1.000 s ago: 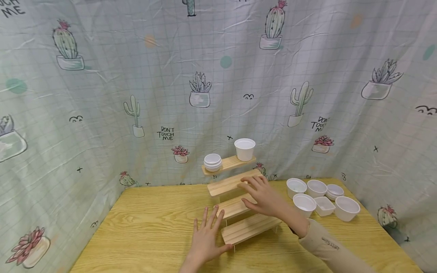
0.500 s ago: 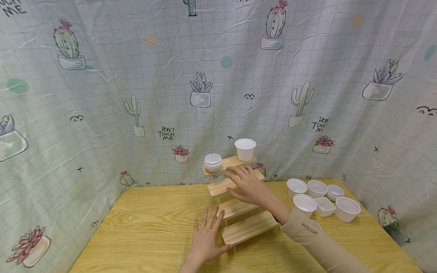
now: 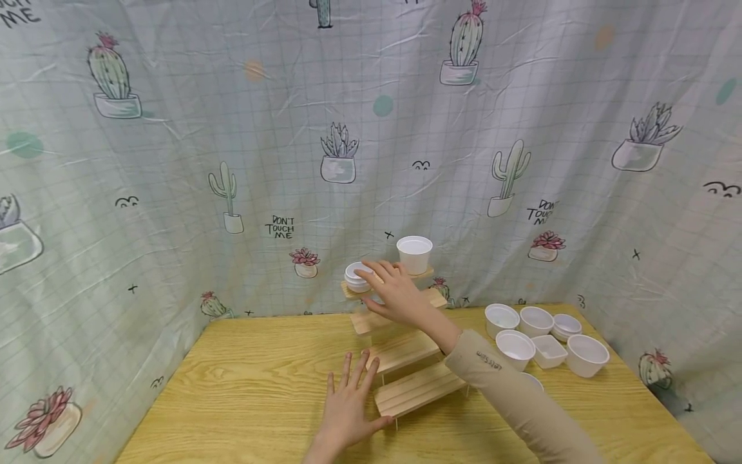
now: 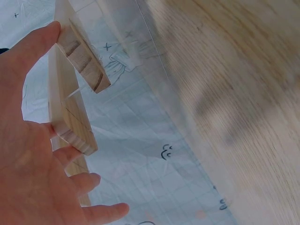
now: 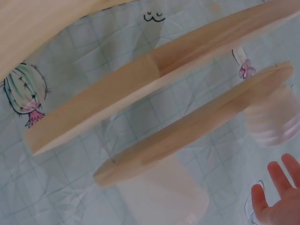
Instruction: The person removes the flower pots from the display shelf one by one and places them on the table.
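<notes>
A stepped wooden display stand (image 3: 406,353) has four plank shelves. On its top shelf, a low ridged white tub (image 3: 355,278) stands at the left and a taller white cup (image 3: 414,255) at the right. My right hand (image 3: 400,295) reaches over the upper shelves, its bent fingers beside the low tub. In the right wrist view the fingertips (image 5: 276,180) look apart from the ridged tub (image 5: 274,117). My left hand (image 3: 350,403) spreads its fingers along the stand's left side. The left wrist view shows its thumb and fingers touching the plank ends (image 4: 75,131).
Several white round tubs (image 3: 516,349) and a square one (image 3: 549,351) are grouped on the wooden table (image 3: 255,386) at the right. One more tub is partly hidden by the right sleeve (image 3: 510,399). A cactus-print curtain (image 3: 371,161) hangs behind and at both sides.
My right hand has moved left and up, from above the middle shelves to beside the low tub. The left hand has stayed at the stand's left side.
</notes>
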The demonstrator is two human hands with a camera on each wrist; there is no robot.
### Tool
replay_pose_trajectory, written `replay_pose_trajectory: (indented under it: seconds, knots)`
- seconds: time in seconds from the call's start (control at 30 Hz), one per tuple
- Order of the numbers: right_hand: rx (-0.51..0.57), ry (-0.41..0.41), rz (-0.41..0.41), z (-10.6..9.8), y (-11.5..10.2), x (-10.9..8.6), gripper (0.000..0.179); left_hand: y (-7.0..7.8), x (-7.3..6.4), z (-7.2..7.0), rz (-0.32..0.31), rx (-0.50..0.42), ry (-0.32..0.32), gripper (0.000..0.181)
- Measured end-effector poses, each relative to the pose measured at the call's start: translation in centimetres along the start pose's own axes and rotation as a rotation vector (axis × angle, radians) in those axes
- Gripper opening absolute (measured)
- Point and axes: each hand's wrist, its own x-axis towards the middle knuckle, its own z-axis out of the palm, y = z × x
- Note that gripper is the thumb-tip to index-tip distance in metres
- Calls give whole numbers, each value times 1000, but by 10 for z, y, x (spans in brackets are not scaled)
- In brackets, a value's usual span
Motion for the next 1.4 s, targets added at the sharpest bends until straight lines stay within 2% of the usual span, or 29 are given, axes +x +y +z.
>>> replay_pose_trajectory:
  seconds: [0.4, 0.73, 0.83, 1.07, 1.4]
  knots:
    - [3, -142, 51, 12, -3, 18, 51, -1, -1, 0, 0, 12, 2, 95]
    - [2, -239, 79, 18, -5, 21, 52, -2, -1, -1, -8, 0, -8, 95]
    - [-3, -236, 78, 20, -5, 21, 52, -2, -1, -1, -10, 2, -6, 95]
    - [-16, -170, 56, 23, -4, 20, 52, -2, -1, 0, -10, 6, -6, 95]
    - [-90, -156, 62, 27, -2, 17, 54, 0, 0, 1, -12, 5, -13, 95]
